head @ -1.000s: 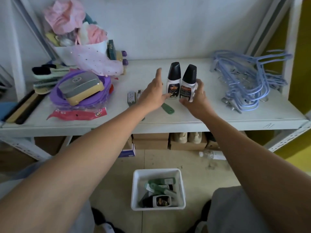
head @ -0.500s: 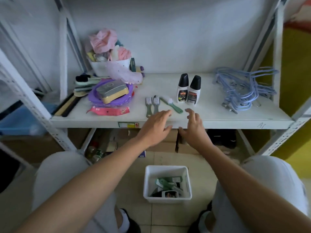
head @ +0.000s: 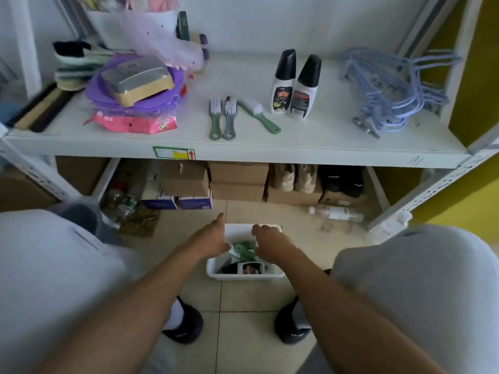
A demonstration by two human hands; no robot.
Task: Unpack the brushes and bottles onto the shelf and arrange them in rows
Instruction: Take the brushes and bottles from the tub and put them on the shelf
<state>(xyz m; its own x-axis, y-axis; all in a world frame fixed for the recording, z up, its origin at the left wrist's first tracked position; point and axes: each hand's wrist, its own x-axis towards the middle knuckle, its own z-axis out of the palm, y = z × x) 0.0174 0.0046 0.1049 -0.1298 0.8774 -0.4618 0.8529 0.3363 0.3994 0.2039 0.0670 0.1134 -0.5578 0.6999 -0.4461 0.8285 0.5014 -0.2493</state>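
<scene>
Both hands reach down into a white bin (head: 244, 276) on the tiled floor at lower centre of the frame, between the person's knees. The left hand (head: 213, 240) is over the bin's left edge with its fingers stretched out and loose, holding nothing that can be seen. The right hand (head: 270, 242) is over the far right part of the bin with its fingers curled downward; whether it has gripped anything cannot be told. Inside the bin lie green brushes (head: 244, 251) and a bottle (head: 249, 268) on its side with a dark label.

Above, on the white shelf (head: 243, 152), two white bottles with black caps (head: 293, 85) stand upright, touching each other, right of centre. Just left of them lie three green-handled brushes (head: 229, 118): two side by side and parallel, the third angled away to the right.

At the upper left of the shelf sits a stack of purple lids (head: 129, 95) with a grey and tan box (head: 136, 82) on top and a pink packet (head: 135, 122) in front. A heap of blue hangers (head: 394, 90) fills the right end.
</scene>
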